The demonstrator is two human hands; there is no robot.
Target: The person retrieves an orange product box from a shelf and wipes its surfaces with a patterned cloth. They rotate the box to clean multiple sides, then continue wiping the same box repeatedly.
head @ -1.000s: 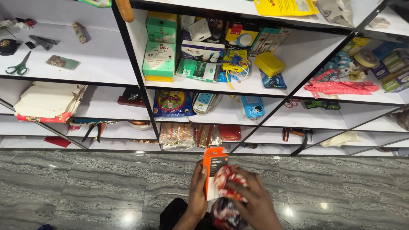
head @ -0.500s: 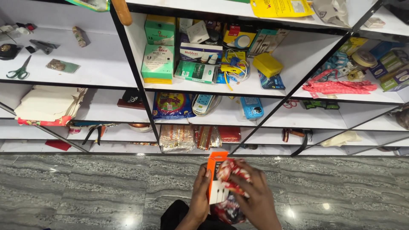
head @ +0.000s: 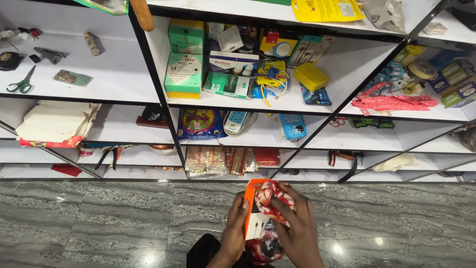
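Observation:
My left hand [head: 234,231] grips a small orange and white box [head: 252,214] by its left edge, held upright above the grey stone floor. Pressed against the front of the box is a crumpled red, white and dark patterned cloth [head: 275,199], which my right hand [head: 296,230] holds against it. More of the cloth hangs below the box near my wrists. Both hands are low in the middle of the head view, in front of the shelves.
White shelves with black frames [head: 148,59] fill the upper view. They hold green boxes [head: 182,74], a yellow box [head: 311,75], red ribbon [head: 394,102], a blue power strip [head: 292,125], green scissors [head: 20,83] and stacked paper [head: 54,121]. Grey marbled floor [head: 99,218] lies below.
The box has turned so its white face shows more. My right hand has shifted the cloth upward over the top of the box. The view has barely moved.

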